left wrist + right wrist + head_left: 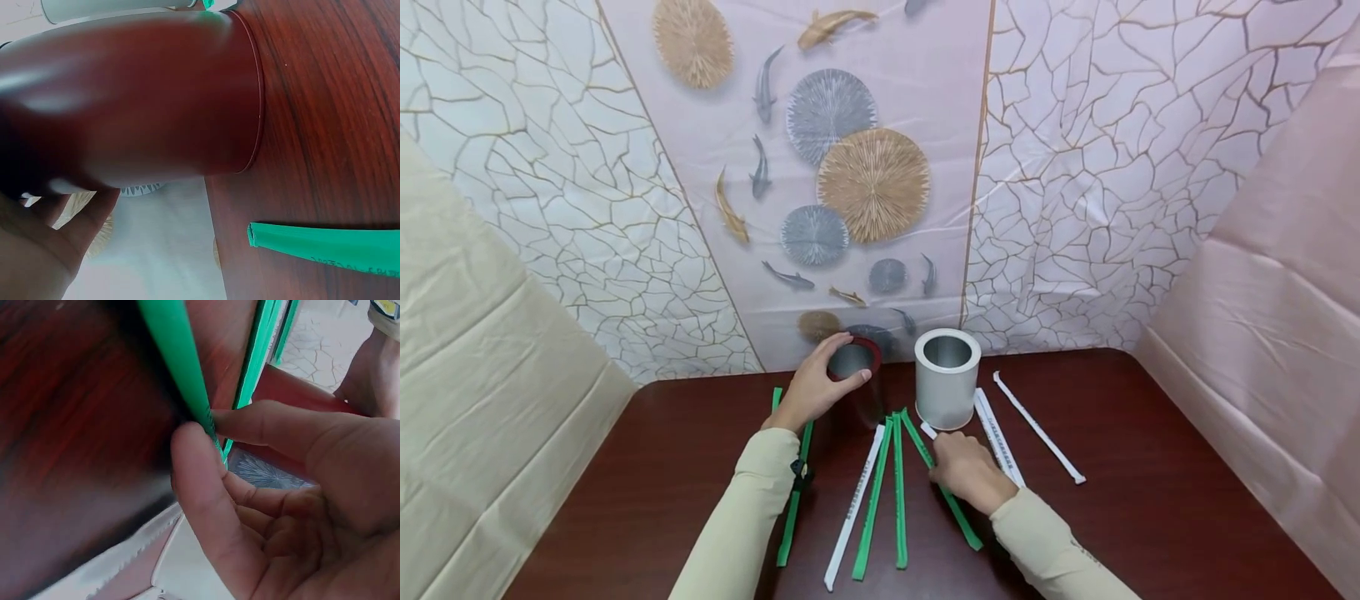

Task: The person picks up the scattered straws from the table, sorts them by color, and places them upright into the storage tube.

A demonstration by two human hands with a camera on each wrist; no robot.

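Observation:
A dark red cylindrical canister (pixel 867 400) stands upright at the table's back edge, its open mouth facing up. My left hand (pixel 820 379) grips it near the rim, with the thumb at the front and the fingers round the left side. In the left wrist view the smooth canister (pixel 144 94) fills the upper left. My right hand (pixel 966 471) pinches a green paper-wrapped straw (pixel 958 510) between thumb and finger just above the tabletop. The right wrist view shows that pinch on the green straw (pixel 178 356) closely. A white canister (pixel 946 400) stands just behind my right hand.
Two green straws (pixel 900 500) and a white straw (pixel 853 508) lie on the table between my arms. Another green straw (pixel 790 517) is partly under my left wrist. More white straws (pixel 1037 429) lie to the right. A patterned cloth (pixel 880 275) hangs behind the table.

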